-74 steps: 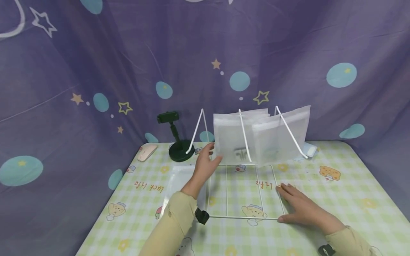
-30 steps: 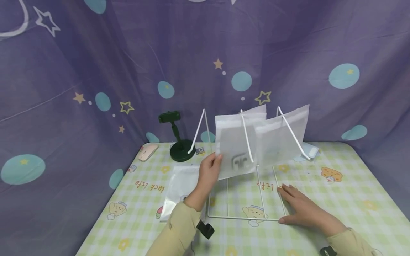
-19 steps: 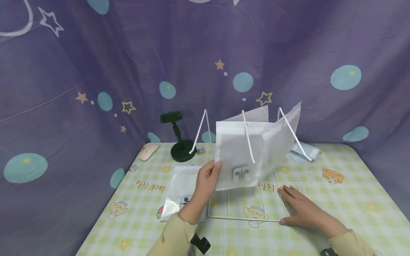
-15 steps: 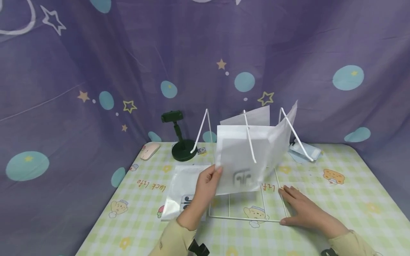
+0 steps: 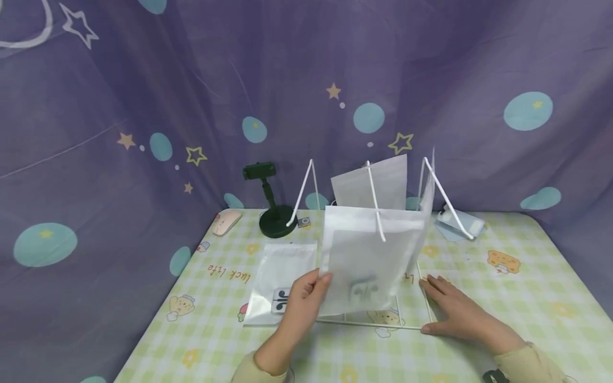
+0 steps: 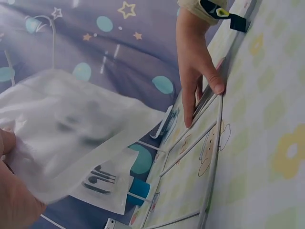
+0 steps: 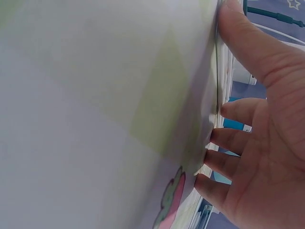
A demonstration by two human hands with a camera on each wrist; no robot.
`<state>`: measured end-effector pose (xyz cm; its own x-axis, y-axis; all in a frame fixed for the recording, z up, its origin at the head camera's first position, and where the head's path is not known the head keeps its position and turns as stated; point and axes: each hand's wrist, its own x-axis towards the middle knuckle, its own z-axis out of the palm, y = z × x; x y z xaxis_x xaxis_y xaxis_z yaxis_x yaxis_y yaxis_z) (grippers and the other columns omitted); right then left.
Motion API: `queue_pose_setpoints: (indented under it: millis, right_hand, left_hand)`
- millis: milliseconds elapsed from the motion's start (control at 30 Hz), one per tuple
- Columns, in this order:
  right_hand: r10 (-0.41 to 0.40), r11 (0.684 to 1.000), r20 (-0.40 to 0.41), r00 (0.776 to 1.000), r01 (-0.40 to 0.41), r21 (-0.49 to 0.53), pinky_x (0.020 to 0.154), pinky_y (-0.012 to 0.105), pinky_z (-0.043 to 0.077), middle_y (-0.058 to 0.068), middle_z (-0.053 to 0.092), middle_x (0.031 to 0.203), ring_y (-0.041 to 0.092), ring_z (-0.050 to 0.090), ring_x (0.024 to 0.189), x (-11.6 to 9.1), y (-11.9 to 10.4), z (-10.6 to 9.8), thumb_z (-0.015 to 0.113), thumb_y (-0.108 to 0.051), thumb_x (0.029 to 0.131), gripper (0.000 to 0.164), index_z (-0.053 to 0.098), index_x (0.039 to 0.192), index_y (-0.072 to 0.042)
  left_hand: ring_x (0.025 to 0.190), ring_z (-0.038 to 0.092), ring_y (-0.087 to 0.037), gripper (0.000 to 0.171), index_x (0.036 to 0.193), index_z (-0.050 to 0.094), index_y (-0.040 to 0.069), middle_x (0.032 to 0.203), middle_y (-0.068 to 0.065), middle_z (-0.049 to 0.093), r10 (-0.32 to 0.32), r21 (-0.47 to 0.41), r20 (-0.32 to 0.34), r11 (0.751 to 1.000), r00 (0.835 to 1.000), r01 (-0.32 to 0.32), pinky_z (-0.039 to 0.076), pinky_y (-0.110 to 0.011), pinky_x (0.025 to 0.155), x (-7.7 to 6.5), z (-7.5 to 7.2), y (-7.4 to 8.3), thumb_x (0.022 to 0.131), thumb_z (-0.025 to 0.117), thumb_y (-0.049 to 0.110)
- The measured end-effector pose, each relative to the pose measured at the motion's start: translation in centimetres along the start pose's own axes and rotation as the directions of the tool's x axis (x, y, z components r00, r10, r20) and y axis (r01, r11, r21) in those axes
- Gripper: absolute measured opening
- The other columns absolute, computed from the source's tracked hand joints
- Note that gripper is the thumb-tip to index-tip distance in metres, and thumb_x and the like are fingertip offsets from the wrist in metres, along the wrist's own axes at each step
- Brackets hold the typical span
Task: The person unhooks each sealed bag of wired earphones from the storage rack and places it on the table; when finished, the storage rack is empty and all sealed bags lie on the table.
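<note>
My left hand (image 5: 304,306) pinches the left edge of a frosted plastic pouch (image 5: 369,255), thumb on the near face. A blurred dark earphone shape shows through it. The pouch hangs tilted over the base of a white wire rack (image 5: 300,191), and its right side meets another pouch (image 5: 428,197) seen nearly edge-on. Behind stands a third pouch (image 5: 375,183) between the rack's uprights. My right hand (image 5: 460,314) rests at the rack's right side, fingers extended along the base wire and thumb at the front corner; the right wrist view shows that hand's palm (image 7: 267,143).
Left of the rack, a pouch (image 5: 282,266) with earphones lies flat on the checked tablecloth (image 5: 215,314). Farther back are a dark green phone stand (image 5: 278,221), a pale mouse (image 5: 227,222), a small grey device (image 5: 304,222) and a light blue packet (image 5: 462,226). A purple curtain (image 5: 287,69) hangs behind.
My left hand has taken hold of the pouch and drawn it toward me and down, away from the uprights. The right-hand pouch has swung to edge-on. My right hand keeps its place.
</note>
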<state>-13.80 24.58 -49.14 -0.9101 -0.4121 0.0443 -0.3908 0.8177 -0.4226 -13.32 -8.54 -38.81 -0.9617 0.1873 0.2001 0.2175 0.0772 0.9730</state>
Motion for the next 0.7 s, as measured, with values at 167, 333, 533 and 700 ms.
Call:
queue_pose_setpoints:
  millis: [167, 333, 533, 700]
  right_hand:
    - [-0.006, 1.000, -0.010, 1.000, 0.006, 0.016, 0.094, 0.057, 0.025, 0.024, 0.030, 0.136, 0.047, 0.022, 0.123, 0.0, 0.2, 0.1, 0.063, -0.064, 0.061, 0.099, 0.035, 0.134, -0.004]
    - [-0.001, 1.000, -0.012, 1.000, 0.001, 0.015, 0.095, 0.057, 0.023, 0.024, 0.029, 0.137, 0.046, 0.022, 0.123, -0.1, 0.2, 0.2, 0.063, -0.064, 0.061, 0.099, 0.036, 0.133, -0.002]
    - [-0.021, 1.000, -0.021, 1.000, 0.021, -0.006, 0.096, 0.056, 0.024, 0.025, 0.032, 0.133, 0.046, 0.024, 0.122, 0.0, 0.0, 0.0, 0.064, -0.063, 0.060, 0.096, 0.043, 0.127, 0.002]
    - [-0.057, 0.998, -0.055, 0.997, 0.057, -0.011, 0.096, 0.055, 0.024, 0.022, 0.032, 0.134, 0.044, 0.025, 0.122, 0.0, 0.0, 0.0, 0.066, -0.061, 0.060, 0.092, 0.044, 0.127, -0.001]
  left_hand:
    - [0.048, 0.031, -0.006, 0.020, 0.082, 0.062, -0.003, 0.050, 0.002, 0.031, 0.002, -0.007, 0.012, 1.000, 1.000, -0.002, 0.030, -0.021, 0.044, -1.1, -0.1, 0.4, 0.089, 0.051, 0.014]
    - [0.054, 0.043, -0.006, 0.022, 0.088, 0.063, -0.002, 0.053, -0.002, 0.045, 0.023, -0.004, 0.027, 1.000, 0.999, -0.022, 0.040, -0.021, 0.050, -2.0, -0.5, -0.1, 0.088, 0.052, 0.017]
    - [0.076, 0.060, -0.014, 0.020, 0.097, 0.063, 0.000, 0.086, -0.012, 0.066, 0.114, -0.023, 0.085, 0.993, 0.990, -0.112, 0.050, -0.029, 0.065, -3.4, -1.4, 0.0, 0.089, 0.049, 0.013]
    - [0.082, 0.061, -0.014, 0.022, 0.103, 0.061, -0.001, 0.095, -0.008, 0.065, 0.229, -0.064, 0.101, 0.973, 0.968, -0.224, 0.050, -0.030, 0.066, -4.5, -2.4, 0.1, 0.089, 0.045, 0.000]
